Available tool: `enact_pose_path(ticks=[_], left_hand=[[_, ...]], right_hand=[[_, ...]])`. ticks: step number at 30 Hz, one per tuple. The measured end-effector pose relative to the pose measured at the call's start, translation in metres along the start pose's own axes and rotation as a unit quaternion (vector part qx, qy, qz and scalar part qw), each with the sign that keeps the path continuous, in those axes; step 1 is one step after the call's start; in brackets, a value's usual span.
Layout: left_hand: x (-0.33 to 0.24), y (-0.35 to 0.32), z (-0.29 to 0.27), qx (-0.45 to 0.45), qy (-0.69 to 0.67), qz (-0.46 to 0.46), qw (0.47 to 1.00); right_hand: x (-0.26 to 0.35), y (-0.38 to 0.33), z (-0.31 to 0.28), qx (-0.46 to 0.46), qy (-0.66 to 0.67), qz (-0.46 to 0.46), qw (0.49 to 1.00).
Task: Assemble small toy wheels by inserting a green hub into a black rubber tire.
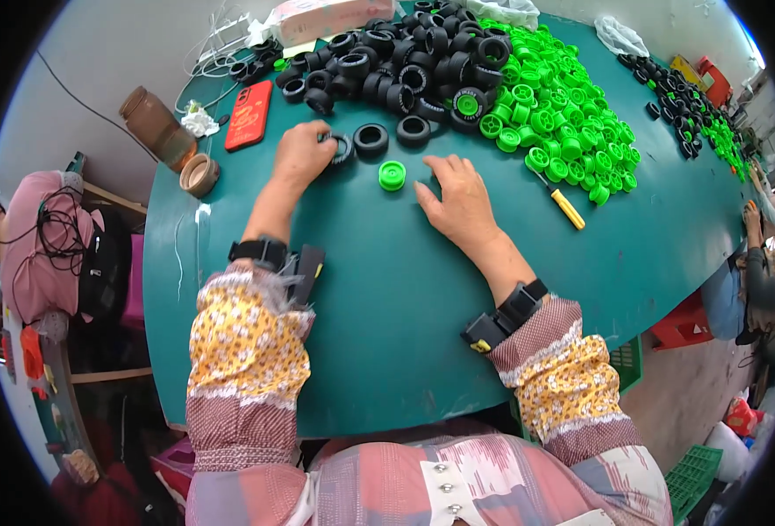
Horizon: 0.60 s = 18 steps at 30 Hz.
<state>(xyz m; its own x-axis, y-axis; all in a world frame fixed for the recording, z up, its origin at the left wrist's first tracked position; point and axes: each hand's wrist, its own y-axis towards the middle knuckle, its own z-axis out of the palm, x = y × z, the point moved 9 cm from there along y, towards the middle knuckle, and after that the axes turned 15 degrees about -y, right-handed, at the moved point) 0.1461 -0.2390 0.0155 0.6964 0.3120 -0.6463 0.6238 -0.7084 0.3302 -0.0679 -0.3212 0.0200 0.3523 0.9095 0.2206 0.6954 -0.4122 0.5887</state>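
My left hand (301, 158) is closed on the edge of a small black toy tyre (344, 149) on the green table. To the right of it lie a second black tyre (371, 140) and a third black tyre (414, 131). A lone bright green wheel hub (392, 175) rests between my hands. Just right of that hub, my right hand (459, 200) is empty, thumb and fingers apart. The big heap of black tyres (387, 66) and the heap of green hubs (563, 114) stand behind, at the back of the table.
A yellow-handled screwdriver (567, 209) lies by the green heap. At the left are a red phone (249, 116), a brown bottle (155, 127) and its cap (199, 175). A pink box (330, 19) sits at the back. Other people (54, 237) are at both sides.
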Motion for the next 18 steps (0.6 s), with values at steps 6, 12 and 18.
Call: enact_pose_path(ticks=[6, 12, 18], left_hand=[[-0.01, -0.089, -0.019, 0.12, 0.016, -0.052, 0.991], [-0.036, -0.133, -0.027, 0.128, 0.08, -0.04, 0.988], [-0.038, -0.145, -0.031, 0.085, -0.068, 0.009, 0.994]], right_hand=[[0.022, 0.007, 0.021, 0.073, -0.069, 0.036, 0.994], [0.037, -0.003, 0.023, 0.058, -0.048, 0.03, 0.997], [0.061, -0.025, 0.014, 0.085, -0.01, -0.01, 0.996]])
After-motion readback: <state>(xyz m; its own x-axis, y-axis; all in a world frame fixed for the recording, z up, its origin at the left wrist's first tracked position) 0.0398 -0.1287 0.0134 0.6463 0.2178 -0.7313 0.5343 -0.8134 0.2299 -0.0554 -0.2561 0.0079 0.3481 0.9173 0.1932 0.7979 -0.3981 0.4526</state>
